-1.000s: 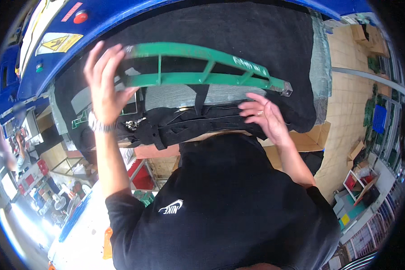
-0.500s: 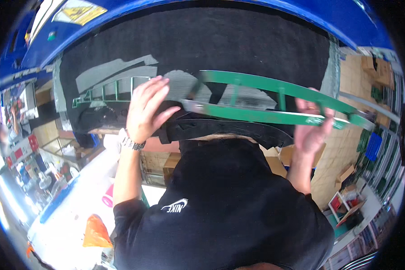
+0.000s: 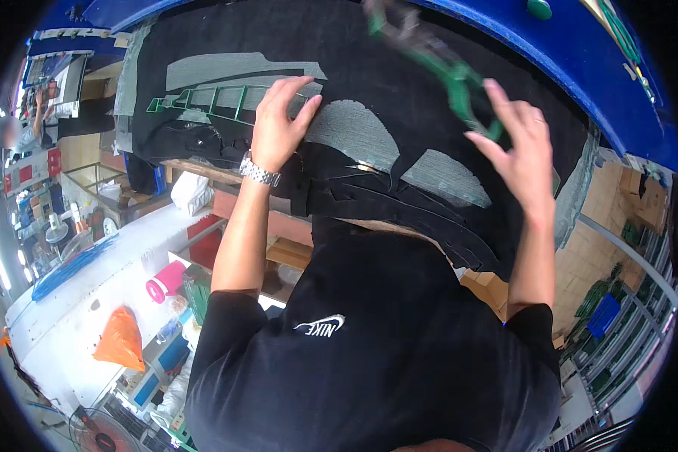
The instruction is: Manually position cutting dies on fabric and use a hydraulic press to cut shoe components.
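Black sheet material [image 3: 459, 45] lies over the work table, with cut-out openings that show a grey surface below. At the left, a slim green metal cutting die [image 3: 217, 100] with crossbars rests on the sheet. My left hand [image 3: 282, 120], wearing a metal watch, lies over its right end, thumb and fingers spread; its grip is partly hidden. A second green die [image 3: 452, 75] is smeared by motion at the upper right. Its near end is between the thumb and fingers of my right hand [image 3: 521, 147], which are wide apart; contact is unclear.
Loose black offcuts [image 3: 414, 215] gather along the table's near edge. A blue machine beam [image 3: 520, 30] runs across the far side, with a green knob on it. An orange bag [image 3: 120, 339] and a pink container [image 3: 166, 282] sit on the white surface at left.
The right-hand die, earlier held across the cut-outs near me, has swung up and away, and my right fingers have spread. My left hand stays at the left die. The view has shifted.
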### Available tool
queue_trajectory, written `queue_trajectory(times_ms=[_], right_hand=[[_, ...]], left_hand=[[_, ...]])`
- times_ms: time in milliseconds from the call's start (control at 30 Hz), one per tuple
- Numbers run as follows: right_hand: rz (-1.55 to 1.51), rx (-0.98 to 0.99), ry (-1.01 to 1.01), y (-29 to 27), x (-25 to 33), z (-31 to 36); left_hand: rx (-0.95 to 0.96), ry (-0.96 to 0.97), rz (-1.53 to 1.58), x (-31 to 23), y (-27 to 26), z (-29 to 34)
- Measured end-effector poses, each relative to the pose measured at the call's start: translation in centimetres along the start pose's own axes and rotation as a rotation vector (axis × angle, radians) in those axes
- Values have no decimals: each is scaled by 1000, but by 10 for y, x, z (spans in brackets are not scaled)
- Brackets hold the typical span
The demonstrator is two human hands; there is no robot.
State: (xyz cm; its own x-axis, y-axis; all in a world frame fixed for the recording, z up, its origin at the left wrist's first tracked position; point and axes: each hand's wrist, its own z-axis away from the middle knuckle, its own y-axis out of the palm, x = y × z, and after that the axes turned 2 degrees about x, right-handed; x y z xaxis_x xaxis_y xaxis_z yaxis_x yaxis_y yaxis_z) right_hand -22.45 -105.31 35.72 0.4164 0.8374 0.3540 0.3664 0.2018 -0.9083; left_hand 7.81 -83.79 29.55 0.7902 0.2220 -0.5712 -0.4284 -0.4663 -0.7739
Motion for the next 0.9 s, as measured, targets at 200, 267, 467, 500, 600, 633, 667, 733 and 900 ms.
queue_trajectory(times_ms=[200, 267, 467, 500, 600, 633, 667, 733, 900], right_hand=[[167, 199, -62, 93, -3, -3], [114, 240, 39, 106, -3, -2], [-11, 203, -32, 110, -22, 17], [-28, 166, -15, 106, -28, 24], [54, 61, 32, 72, -43, 50], [60, 13, 111, 64, -53, 66], [71, -35, 198, 55, -63, 85], [85, -102, 444, 44, -74, 122], [57, -103, 523, 70, -118, 189]], left_hand=[[67, -109, -68, 30, 30, 3], [111, -145, -132, 30, 38, 4], [187, -209, -388, 26, 63, 0], [214, -207, -401, 28, 64, -5], [214, -152, -473, 37, 65, -16], [223, -151, -479, 45, 66, -18], [233, -142, -473, 49, 68, -20], [238, -154, -411, 54, 72, -25], [169, -139, -321, 74, 76, -28]])
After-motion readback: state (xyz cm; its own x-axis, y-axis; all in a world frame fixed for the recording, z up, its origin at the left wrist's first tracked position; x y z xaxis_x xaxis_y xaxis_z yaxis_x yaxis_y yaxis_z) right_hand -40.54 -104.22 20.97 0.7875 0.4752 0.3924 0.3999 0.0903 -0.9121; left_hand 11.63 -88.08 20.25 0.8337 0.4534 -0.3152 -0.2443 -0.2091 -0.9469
